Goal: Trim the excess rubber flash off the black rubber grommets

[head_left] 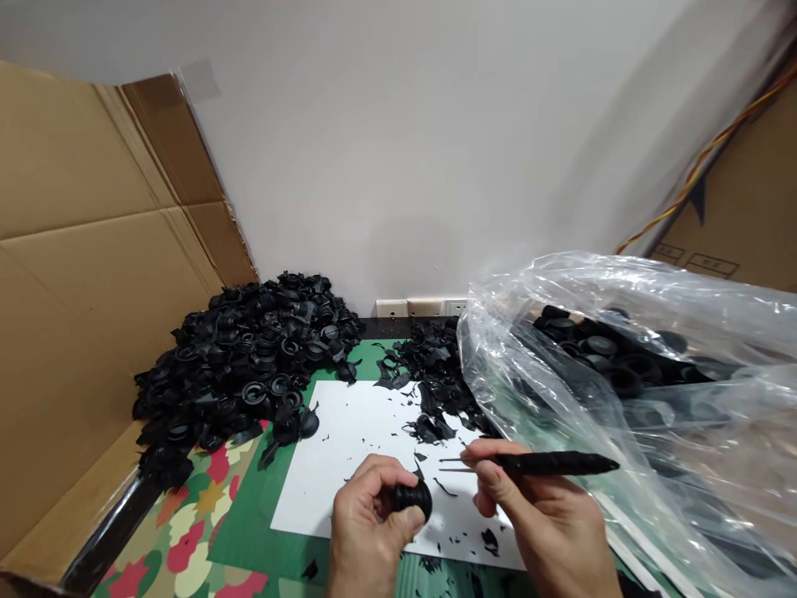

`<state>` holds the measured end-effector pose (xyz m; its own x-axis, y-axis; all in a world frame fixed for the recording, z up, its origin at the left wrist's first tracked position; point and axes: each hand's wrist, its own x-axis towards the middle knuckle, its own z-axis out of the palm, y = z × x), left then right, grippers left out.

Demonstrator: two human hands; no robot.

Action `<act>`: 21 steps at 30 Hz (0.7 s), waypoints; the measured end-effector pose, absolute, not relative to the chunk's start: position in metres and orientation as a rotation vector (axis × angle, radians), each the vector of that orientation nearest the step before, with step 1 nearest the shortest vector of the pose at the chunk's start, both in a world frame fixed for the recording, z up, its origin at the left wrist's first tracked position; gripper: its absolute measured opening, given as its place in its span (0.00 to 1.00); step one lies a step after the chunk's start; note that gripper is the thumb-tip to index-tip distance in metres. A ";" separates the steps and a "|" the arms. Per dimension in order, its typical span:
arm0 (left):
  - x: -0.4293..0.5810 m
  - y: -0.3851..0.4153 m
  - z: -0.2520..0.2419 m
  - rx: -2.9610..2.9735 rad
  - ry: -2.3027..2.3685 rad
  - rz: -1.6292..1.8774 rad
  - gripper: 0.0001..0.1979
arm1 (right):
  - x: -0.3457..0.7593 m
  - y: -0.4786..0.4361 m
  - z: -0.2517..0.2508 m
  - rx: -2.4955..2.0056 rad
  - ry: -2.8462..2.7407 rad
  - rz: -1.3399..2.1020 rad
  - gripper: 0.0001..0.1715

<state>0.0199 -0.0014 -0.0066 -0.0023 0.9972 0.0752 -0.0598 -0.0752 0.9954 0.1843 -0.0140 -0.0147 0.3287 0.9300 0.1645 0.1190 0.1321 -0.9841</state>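
My left hand [367, 519] is closed round a black ribbed rubber bellows [412, 498], pinching it between thumb and fingers above a white sheet [349, 432]. In my right hand [545, 523] is a pair of tweezers [554, 463] with a black-wrapped grip. Its two thin metal tips point left toward the bellows, apart from it. Thin black rubber scraps [445, 488] lie scattered on the sheet around both hands.
A large heap of black rubber parts [249, 357] rests at the left against an open cardboard box [93, 191]. Black trimmings [436, 357] pile up behind the sheet. On the right a clear plastic bag [498, 332] holds more black parts. Wall sockets [425, 308] sit at the back.
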 end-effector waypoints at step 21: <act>0.019 -0.004 -0.014 1.379 1.152 1.303 0.08 | 0.153 -0.025 -0.007 -0.986 -1.090 0.906 0.12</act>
